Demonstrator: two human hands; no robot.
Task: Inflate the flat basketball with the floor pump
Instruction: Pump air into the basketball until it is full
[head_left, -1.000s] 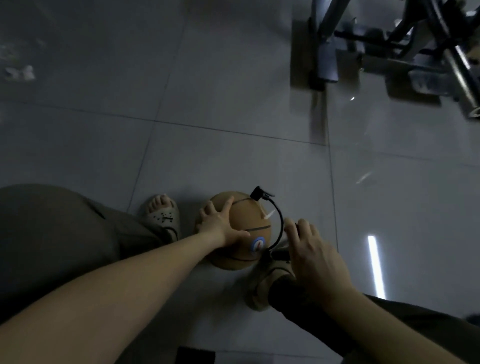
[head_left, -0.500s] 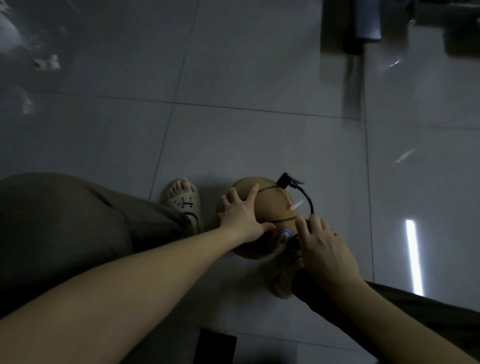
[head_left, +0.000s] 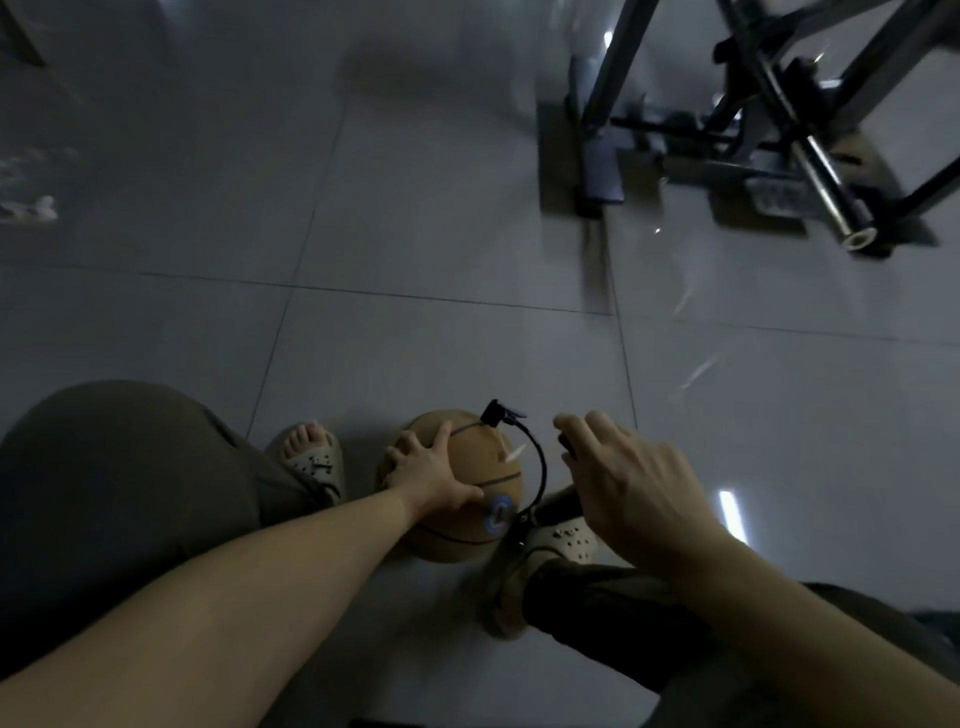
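Head view, looking down: the grey tiled floor (head_left: 415, 208) fills most of the picture, with a dark metal frame (head_left: 779, 130) well apart at the top right. I squat with my knees spread, so the work sits between my feet.

The basketball (head_left: 478, 540) rests on the tiles between my left sandal (head_left: 311, 460) and right sandal (head_left: 571, 540). It looks fairly round already, though I cannot judge its firmness from here.

My left hand (head_left: 431, 478) lies flat on top of the ball, fingers spread and holding nothing. I take that as steadying, so the ball cannot roll and pull the needle out.

My right hand (head_left: 634, 483) hangs above the pump with fingers curled down over the pump handle (head_left: 566, 448). Only a dark end of it shows under my index finger.

The black hose (head_left: 543, 467) loops loosely from the pump's foot up to the ball, slack enough not to tug. The blue-ringed gauge (head_left: 500, 512) sits just beside the ball, facing up where I can read it. The chuck (head_left: 496, 414) stands on the ball's far top, at the valve.
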